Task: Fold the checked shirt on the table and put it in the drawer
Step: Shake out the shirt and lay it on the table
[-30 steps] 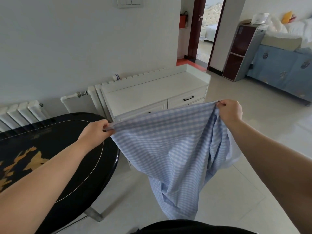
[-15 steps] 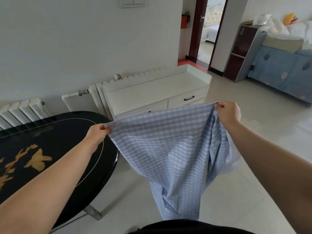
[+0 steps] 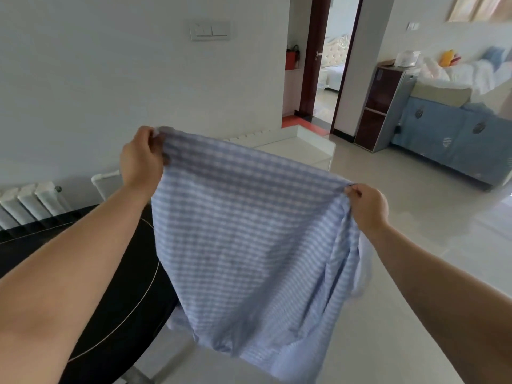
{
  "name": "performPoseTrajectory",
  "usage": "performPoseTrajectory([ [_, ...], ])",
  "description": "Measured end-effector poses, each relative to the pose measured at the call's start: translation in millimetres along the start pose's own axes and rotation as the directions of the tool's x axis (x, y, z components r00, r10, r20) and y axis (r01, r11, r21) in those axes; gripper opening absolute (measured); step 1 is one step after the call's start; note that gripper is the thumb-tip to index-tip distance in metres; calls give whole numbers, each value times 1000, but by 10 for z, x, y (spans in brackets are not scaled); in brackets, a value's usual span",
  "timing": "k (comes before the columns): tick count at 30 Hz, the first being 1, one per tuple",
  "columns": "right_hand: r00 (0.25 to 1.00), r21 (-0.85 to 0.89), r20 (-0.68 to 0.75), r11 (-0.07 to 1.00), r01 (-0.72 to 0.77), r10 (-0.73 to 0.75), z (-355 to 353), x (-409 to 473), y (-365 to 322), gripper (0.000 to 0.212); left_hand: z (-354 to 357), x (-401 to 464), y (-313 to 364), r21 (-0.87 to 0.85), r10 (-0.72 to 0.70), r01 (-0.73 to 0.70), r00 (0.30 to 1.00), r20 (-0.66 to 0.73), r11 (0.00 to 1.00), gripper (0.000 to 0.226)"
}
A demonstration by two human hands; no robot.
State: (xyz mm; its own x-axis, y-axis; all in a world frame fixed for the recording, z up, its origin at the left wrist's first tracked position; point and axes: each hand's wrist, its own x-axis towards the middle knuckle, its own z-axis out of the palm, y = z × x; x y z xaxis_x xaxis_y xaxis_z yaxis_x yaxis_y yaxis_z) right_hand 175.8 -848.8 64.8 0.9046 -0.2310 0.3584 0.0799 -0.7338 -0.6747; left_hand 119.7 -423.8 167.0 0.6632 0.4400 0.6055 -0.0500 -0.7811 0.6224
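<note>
Left hand (image 3: 142,159): we pinch the checked shirt (image 3: 249,239), centre frame.
Right hand (image 3: 367,207): we grip its other corner, lower.

White walls (image 3: 83,79), tiled floor (image 3: 415,259), radiator (image 3: 30,203)

Shirt (image 3: 249,239) between hands, table (image 3: 116,286) left.

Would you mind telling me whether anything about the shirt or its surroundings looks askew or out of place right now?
Nothing looks damaged or spilled. The checked shirt hangs unfolded in the air, its top edge slanted: the left hand grips one corner higher than the right hand does. Its right side bunches in loose folds.
</note>
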Motion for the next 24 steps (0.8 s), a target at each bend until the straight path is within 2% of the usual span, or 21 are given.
performPoseTrajectory([
  [2, 999, 7, 3, 999, 54, -54, -50, 62, -55, 24, -50, 18, -10, 17, -23, 23, 1000, -20, 1000, 26],
  [5, 995, 37, 14, 995, 94, -95, -99, 126, -99, 23, -117, 74, -109, 91, -19, 15, 999, 48, 996, 34],
  [7, 991, 60, 14, 989, 135, -136, -108, 110, -127, 21, -181, 86, -204, 71, -48, 42, 996, 79, 997, 35],
  [10, 979, 137, 94, 976, 167, -180, -111, 115, -195, 17, -208, 59, -382, -107, -171, 182, 980, 97, 978, 30],
  [14, 941, 183, 318, 981, 60, -117, -187, 184, -326, 11, -149, -61, -484, -367, -329, 344, 938, 105, 864, 37],
  [16, 916, 183, 397, 983, -24, -52, -162, 192, -343, 12, -80, -164, -428, -400, -411, 415, 906, 100, 817, 41],
  [18, 925, 180, 375, 973, -141, 65, -83, 184, -288, 15, 26, -213, -403, -383, -536, 538, 835, 120, 751, 36],
  [20, 933, 234, 241, 917, -324, 268, -10, 178, -192, 18, 172, -257, -436, -366, -715, 708, 684, 146, 603, 19],
  [21, 903, 295, 172, 854, -429, 394, -6, 158, -157, 21, 242, -277, -443, -394, -790, 785, 580, 199, 478, 15],
  [22, 854, 351, 124, 783, -513, 505, -25, 121, -145, 26, 293, -293, -428, -373, -822, 824, 525, 222, 425, 18],
  [23, 807, 401, 104, 718, -569, 581, -44, 78, -150, 30, 369, -330, -388, -305, -823, 842, 518, 233, 444, 20],
  [24, 778, 451, 103, 668, -592, 620, -59, 40, -173, 33, 399, -358, -288, -312, -816, 842, 520, 252, 441, 21],
])
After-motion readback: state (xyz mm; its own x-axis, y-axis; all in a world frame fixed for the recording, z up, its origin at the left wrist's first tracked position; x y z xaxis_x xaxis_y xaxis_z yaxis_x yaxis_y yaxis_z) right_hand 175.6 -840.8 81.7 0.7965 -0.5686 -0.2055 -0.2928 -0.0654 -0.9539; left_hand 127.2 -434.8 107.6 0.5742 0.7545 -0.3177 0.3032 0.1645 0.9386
